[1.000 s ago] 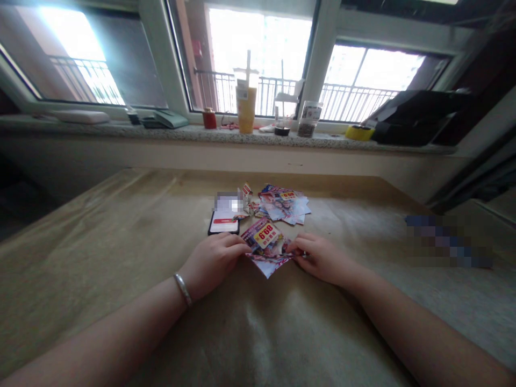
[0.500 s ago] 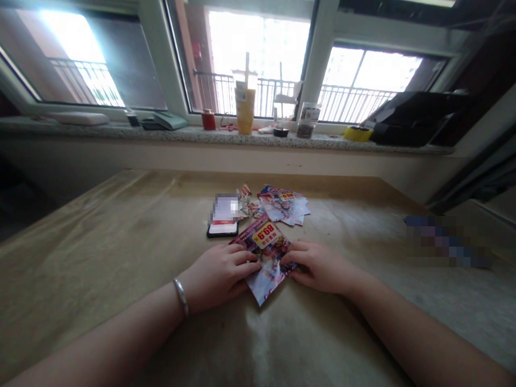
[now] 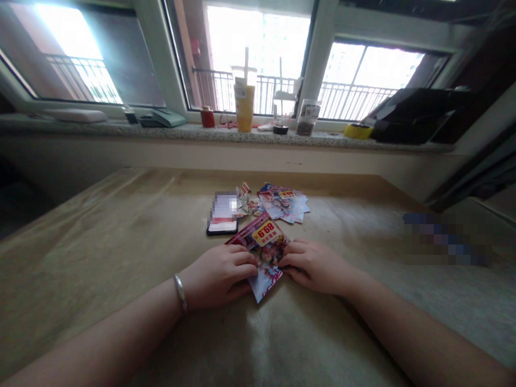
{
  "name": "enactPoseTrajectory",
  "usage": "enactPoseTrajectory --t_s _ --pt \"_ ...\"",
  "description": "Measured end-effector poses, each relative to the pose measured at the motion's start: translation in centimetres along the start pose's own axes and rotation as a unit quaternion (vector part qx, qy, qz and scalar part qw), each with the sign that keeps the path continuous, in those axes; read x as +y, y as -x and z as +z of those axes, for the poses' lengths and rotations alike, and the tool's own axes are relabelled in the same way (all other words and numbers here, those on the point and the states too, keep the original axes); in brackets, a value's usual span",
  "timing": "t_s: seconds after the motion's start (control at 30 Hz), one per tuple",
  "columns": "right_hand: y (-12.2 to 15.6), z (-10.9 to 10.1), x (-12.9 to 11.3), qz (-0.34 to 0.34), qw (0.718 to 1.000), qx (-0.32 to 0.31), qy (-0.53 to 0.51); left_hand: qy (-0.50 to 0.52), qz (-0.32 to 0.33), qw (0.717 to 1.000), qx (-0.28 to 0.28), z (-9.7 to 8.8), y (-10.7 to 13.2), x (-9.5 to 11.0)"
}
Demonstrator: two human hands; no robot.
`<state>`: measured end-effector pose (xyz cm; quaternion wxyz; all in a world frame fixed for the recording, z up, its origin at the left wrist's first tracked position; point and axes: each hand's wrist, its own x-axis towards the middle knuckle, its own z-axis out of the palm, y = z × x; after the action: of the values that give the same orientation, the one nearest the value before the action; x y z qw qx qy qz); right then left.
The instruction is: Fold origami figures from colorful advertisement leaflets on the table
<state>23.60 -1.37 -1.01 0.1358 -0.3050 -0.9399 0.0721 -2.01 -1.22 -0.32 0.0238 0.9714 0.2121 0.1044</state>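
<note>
A colourful printed flyer (image 3: 264,244) with "89.9" in a yellow box lies slantwise on the table, one corner pointing towards me. My left hand (image 3: 221,269), a silver bangle on its wrist, has its fingers bent over the flyer's left edge. At the right edge, my right hand (image 3: 312,266) pinches the paper between thumb and fingers; its thumb is partly hidden. Just beyond the flyer are a phone (image 3: 223,228), a small piece of folded printed paper (image 3: 245,201) and a fanned stack of similar flyers (image 3: 284,205).
The table (image 3: 121,242) has a wrinkled, tan covering. A blurred-out flat item (image 3: 445,239) lies at its right. On the windowsill (image 3: 169,133) stand a yellow drink cup (image 3: 244,107), a red jar (image 3: 207,117), a yellow tape roll (image 3: 358,131) and a dark bulky object (image 3: 419,118).
The flyer has slid slightly left. My right hand has moved a little left with its edge, and the flyer looks slightly narrower between my hands.
</note>
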Motion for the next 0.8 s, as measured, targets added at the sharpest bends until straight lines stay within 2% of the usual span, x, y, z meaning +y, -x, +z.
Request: enactPoseTrajectory --t_s 0.27,0.43,0.6,0.8 --pt "-0.1 -0.2 -0.4 0.023 0.998 -0.019 0.062 -0.002 -0.015 1.000 -0.012 -0.1 -0.1 -0.3" --pt "-0.5 -0.1 -1.5 0.089 0.995 0.000 0.054 0.041 -0.042 0.998 -0.004 -0.1 -0.1 -0.3" --pt "-0.7 -0.2 -2.2 0.154 0.987 0.010 0.048 0.017 -0.065 0.998 -0.006 0.1 -0.4 0.4" --pt "-0.8 -0.3 -1.9 0.175 0.985 0.013 0.011 0.049 -0.137 0.989 0.010 0.3 -0.9 1.2"
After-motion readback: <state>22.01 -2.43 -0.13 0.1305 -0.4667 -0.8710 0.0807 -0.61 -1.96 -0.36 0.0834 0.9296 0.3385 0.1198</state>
